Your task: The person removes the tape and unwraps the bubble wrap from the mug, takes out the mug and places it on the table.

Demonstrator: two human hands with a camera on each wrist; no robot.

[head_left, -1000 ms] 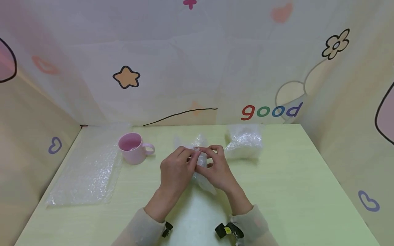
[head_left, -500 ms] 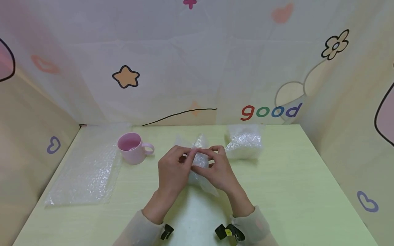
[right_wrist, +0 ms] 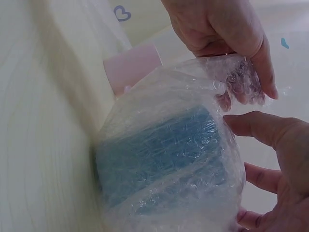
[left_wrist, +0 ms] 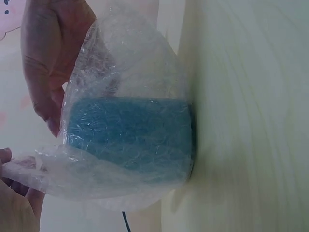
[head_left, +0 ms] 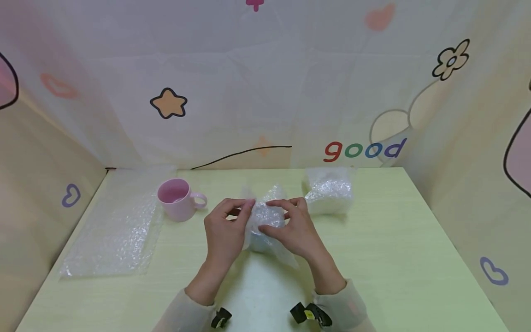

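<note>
A blue, cup-sized cylinder [left_wrist: 133, 130] stands upright on the table inside a loose layer of bubble wrap [head_left: 267, 214]. Through the clear film its blue side shows in both wrist views. My left hand [head_left: 224, 226] pinches a gathered flap of the wrap at the left, drawn away from the cylinder. My right hand [head_left: 297, 228] curves over the top and right side, holding the wrapped cylinder between thumb and fingers. Wrap ends stick up behind it and trail toward me.
A pink mug [head_left: 179, 205], handle to the right, stands at the left beside a flat bubble-wrap sheet [head_left: 114, 230]. At the back right sits another bubble-wrapped bundle [head_left: 329, 191]. A printed curtain [head_left: 232, 101] closes off the table's far edge [head_left: 373, 168].
My left hand has moved left, away from the right hand, pulling the flap along. More of the wrapped top now shows between the hands. The right hand stays nearly in place.
</note>
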